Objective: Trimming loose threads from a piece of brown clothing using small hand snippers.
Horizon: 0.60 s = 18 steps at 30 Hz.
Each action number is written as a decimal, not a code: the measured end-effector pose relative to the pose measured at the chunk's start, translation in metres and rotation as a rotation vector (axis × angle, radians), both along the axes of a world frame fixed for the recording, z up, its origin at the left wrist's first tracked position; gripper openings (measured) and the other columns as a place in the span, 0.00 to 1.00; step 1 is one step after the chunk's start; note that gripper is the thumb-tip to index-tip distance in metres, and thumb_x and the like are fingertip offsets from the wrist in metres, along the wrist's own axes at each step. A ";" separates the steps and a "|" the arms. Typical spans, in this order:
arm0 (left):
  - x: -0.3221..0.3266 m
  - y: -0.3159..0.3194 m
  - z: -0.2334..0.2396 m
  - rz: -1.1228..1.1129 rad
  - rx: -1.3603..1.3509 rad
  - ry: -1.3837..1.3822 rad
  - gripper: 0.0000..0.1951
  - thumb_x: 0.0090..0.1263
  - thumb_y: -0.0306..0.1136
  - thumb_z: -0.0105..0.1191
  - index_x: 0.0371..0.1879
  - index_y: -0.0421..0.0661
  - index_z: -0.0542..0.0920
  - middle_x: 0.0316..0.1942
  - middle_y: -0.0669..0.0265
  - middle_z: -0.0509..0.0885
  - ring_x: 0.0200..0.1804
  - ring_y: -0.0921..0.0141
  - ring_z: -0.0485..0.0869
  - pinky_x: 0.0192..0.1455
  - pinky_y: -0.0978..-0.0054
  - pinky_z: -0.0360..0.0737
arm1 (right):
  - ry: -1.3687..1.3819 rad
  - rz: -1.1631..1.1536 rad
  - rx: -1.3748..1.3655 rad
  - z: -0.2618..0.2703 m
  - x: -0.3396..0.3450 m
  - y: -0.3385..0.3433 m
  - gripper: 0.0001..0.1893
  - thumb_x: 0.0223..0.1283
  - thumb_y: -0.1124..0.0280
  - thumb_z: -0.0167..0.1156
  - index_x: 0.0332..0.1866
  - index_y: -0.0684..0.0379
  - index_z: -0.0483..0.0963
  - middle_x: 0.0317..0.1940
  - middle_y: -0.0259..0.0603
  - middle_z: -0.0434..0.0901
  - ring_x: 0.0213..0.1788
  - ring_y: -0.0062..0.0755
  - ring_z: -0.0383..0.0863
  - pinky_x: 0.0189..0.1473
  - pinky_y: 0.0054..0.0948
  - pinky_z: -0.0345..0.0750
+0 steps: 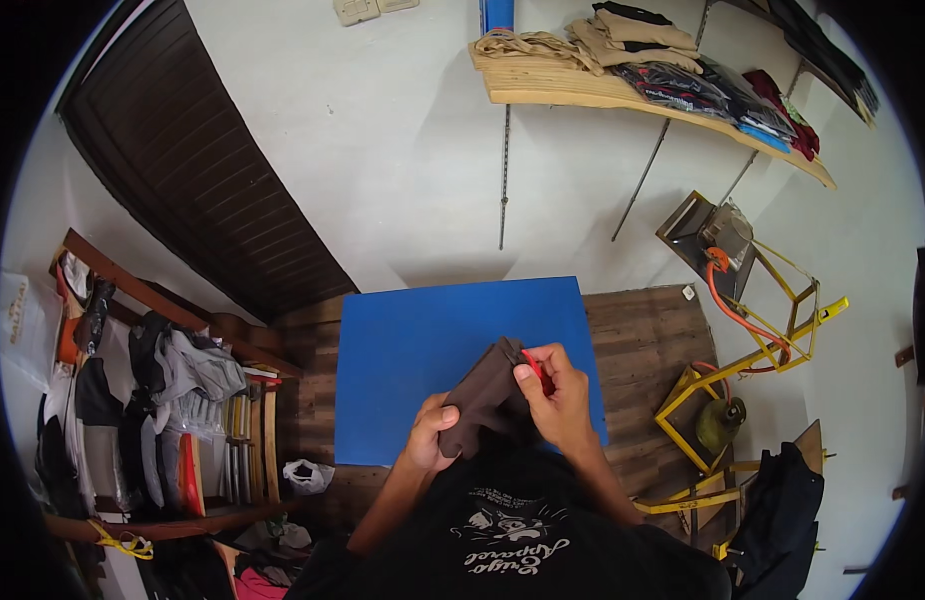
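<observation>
Above the near half of the blue tabletop (pixel 432 360), a folded dark brown cloth (pixel 483 390) is held up close to my body. My left hand (pixel 430 435) grips its lower left end, thumb on top and fingers underneath. At the upper right edge of the cloth is my right hand (pixel 560 394), pinching it between thumb and fingers. A small red object (pixel 535 363) shows within the right hand; most of it is covered, so its kind cannot be told. The lower part of the cloth falls into shadow against my black shirt (pixel 507 517).
A rack (pixel 170 405) on the left holds garments and plastic bags. To the right, a yellow metal frame (pixel 732 375) carries an orange hose (pixel 740 311) beside a green gas cylinder (pixel 721 424). Folded clothes lie on a wooden wall shelf (pixel 560 86). A white plastic bag (pixel 309 477) is on the floor.
</observation>
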<state>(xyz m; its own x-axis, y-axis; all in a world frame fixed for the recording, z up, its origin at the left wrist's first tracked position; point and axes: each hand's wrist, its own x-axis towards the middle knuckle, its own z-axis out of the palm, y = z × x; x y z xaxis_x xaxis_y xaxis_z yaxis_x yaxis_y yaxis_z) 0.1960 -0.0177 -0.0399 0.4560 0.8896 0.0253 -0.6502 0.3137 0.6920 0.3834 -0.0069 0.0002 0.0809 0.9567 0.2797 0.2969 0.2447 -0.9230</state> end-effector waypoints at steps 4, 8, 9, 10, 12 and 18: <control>-0.002 -0.001 0.003 -0.005 0.012 0.016 0.28 0.64 0.42 0.51 0.54 0.28 0.73 0.43 0.55 0.83 0.40 0.71 0.81 0.42 0.78 0.76 | 0.002 -0.023 0.029 0.000 0.001 0.003 0.10 0.64 0.68 0.60 0.39 0.65 0.72 0.18 0.27 0.70 0.23 0.12 0.62 0.25 0.18 0.63; -0.007 -0.001 0.007 -0.054 0.057 0.027 0.26 0.65 0.40 0.51 0.52 0.27 0.75 0.41 0.57 0.83 0.38 0.72 0.81 0.40 0.79 0.75 | -0.026 0.003 -0.024 -0.001 0.004 0.003 0.09 0.63 0.70 0.61 0.36 0.65 0.73 0.17 0.28 0.70 0.22 0.12 0.62 0.24 0.18 0.63; -0.007 -0.001 0.008 -0.048 0.061 0.037 0.25 0.65 0.39 0.51 0.52 0.27 0.75 0.40 0.57 0.83 0.37 0.73 0.81 0.40 0.79 0.75 | -0.023 0.009 -0.019 -0.001 0.004 0.003 0.08 0.63 0.70 0.61 0.35 0.65 0.73 0.17 0.28 0.70 0.22 0.12 0.62 0.24 0.18 0.63; -0.007 -0.002 0.009 -0.047 0.062 0.037 0.25 0.65 0.39 0.51 0.52 0.27 0.75 0.40 0.57 0.83 0.37 0.73 0.81 0.40 0.79 0.75 | -0.023 0.009 -0.018 0.001 0.002 0.002 0.08 0.63 0.70 0.61 0.35 0.65 0.73 0.17 0.28 0.70 0.22 0.12 0.62 0.24 0.18 0.63; -0.007 -0.002 0.011 -0.049 0.066 0.029 0.25 0.65 0.39 0.51 0.52 0.27 0.75 0.39 0.57 0.83 0.37 0.73 0.80 0.39 0.79 0.75 | -0.050 -0.005 0.058 0.006 -0.002 0.000 0.08 0.63 0.71 0.62 0.35 0.65 0.73 0.16 0.30 0.70 0.21 0.12 0.63 0.24 0.18 0.63; -0.003 -0.004 0.018 -0.003 0.065 0.094 0.24 0.65 0.39 0.51 0.51 0.28 0.76 0.38 0.59 0.83 0.36 0.74 0.80 0.37 0.80 0.74 | -0.086 -0.001 0.040 0.005 0.003 -0.001 0.11 0.60 0.68 0.65 0.37 0.64 0.73 0.21 0.43 0.78 0.21 0.24 0.75 0.26 0.25 0.72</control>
<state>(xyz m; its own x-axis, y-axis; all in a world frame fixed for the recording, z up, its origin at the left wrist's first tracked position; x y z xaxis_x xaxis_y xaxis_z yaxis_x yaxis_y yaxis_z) 0.1931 -0.0213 -0.0218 0.4614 0.8863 0.0399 -0.5807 0.2677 0.7688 0.3860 -0.0077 0.0056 0.0560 0.9447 0.3232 0.3746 0.2802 -0.8838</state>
